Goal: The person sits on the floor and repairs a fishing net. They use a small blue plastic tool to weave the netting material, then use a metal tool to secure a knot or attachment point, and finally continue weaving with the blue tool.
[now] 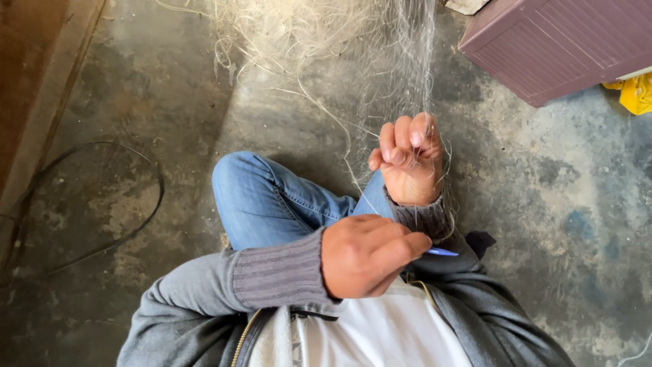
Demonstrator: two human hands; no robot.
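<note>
Left hand (367, 255) at lower centre, fisted round a blue netting needle (443, 252), probably. Right hand (409, 162) raised above, fingers curled, pinching fishing net (380, 61) strands taut for working; mesh trailing toward upper frame over concrete floor (564, 204).

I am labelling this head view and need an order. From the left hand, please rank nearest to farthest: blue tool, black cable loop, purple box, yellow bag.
From the left hand:
1. Blue tool, in its grip.
2. Black cable loop, on the floor, left.
3. Purple box, upper right.
4. Yellow bag, right edge, beyond the box.
</note>
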